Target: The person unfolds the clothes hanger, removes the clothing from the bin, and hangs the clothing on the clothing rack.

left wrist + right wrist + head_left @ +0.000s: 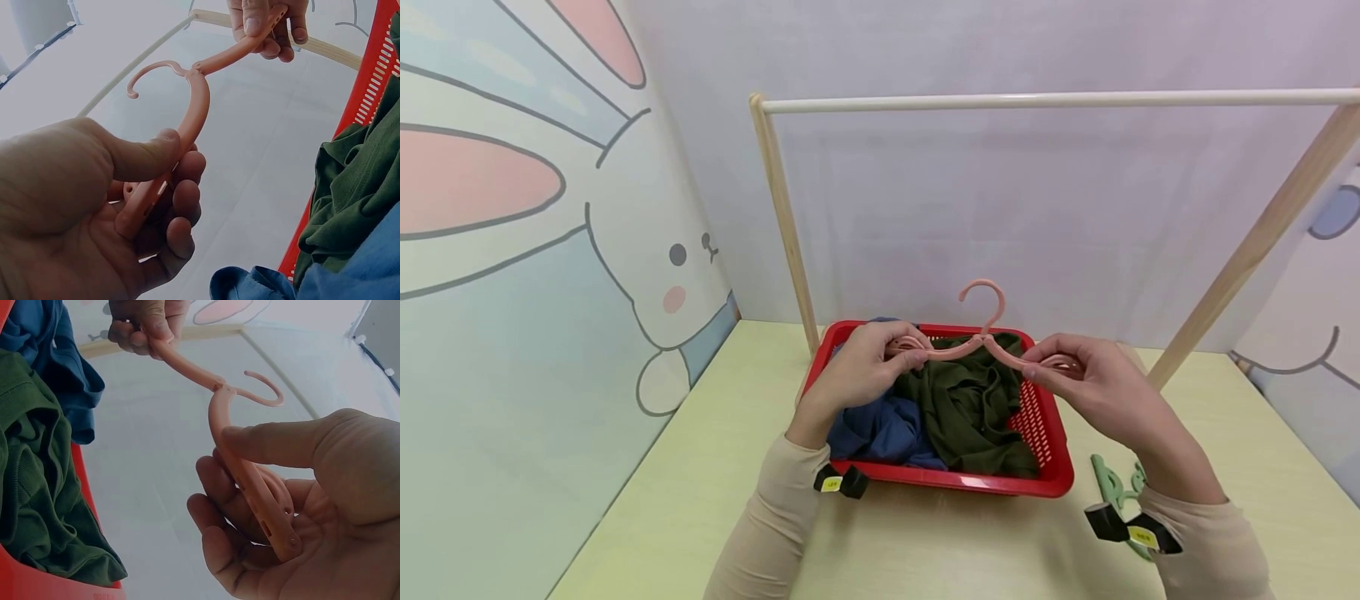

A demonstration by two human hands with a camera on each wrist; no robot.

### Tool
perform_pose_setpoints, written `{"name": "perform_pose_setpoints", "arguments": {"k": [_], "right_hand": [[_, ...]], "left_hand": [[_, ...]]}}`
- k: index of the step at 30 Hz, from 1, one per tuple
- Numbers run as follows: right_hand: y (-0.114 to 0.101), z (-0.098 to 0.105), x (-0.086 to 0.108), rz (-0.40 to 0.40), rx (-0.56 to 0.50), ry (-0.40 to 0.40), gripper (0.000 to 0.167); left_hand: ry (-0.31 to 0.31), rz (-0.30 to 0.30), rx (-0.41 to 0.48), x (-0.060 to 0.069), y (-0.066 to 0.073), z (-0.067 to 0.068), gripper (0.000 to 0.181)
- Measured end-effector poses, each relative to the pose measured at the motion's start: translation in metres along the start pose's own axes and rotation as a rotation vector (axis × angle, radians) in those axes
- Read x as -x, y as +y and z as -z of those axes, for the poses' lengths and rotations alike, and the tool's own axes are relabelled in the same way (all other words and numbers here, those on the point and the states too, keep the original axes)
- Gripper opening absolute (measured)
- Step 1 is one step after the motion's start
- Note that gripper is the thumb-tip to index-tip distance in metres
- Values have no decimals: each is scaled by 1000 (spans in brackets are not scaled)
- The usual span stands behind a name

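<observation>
- Pink plastic, a folding clothes hanger [982,338] is up in the air over the basket, its curved hook rising from the middle joint and opening toward the left on my head view; its two arms slope down and outward.
- I have the left hand [868,362] pinching the hanger's left arm, thumb laid on top and fingers curled beneath, as the left wrist view confirms for me.
- I have the right hand [1093,383] pinching the opposite arm in much the same way, thumb above and fingers wrapped below.
- Below the hanger I see a red plastic basket with perforated walls [940,476], standing on a pale yellow tabletop [940,550].
- Inside it, a crumpled dark green cloth garment [970,408] lies beside a rumpled blue cloth garment [880,425], the blue one toward the left.
- Near the right wrist I make out a light green plastic hanger [1105,479] on the tabletop, partly hidden behind the arm.
- Behind the basket, I have a white rod [1045,102] running across between slanting pale wooden posts [784,217].
- Along the left, a wall panel printed with a cartoon rabbit [655,242] fills my view.
</observation>
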State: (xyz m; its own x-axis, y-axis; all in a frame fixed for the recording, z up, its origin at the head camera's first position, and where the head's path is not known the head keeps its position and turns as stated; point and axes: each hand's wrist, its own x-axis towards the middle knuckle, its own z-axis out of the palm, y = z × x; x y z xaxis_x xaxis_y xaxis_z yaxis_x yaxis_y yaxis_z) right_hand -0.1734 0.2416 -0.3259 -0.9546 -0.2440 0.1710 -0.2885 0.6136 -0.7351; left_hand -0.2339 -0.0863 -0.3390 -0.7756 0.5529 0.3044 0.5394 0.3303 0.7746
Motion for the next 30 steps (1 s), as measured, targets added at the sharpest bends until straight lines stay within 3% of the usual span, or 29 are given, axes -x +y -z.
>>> {"name": "perform_pose_setpoints", "arguments": {"k": [30], "right_hand": [[-3, -3, 1, -18, -13, 38, 22]], "left_hand": [[-18, -25, -18, 0, -1, -4, 10]]}}
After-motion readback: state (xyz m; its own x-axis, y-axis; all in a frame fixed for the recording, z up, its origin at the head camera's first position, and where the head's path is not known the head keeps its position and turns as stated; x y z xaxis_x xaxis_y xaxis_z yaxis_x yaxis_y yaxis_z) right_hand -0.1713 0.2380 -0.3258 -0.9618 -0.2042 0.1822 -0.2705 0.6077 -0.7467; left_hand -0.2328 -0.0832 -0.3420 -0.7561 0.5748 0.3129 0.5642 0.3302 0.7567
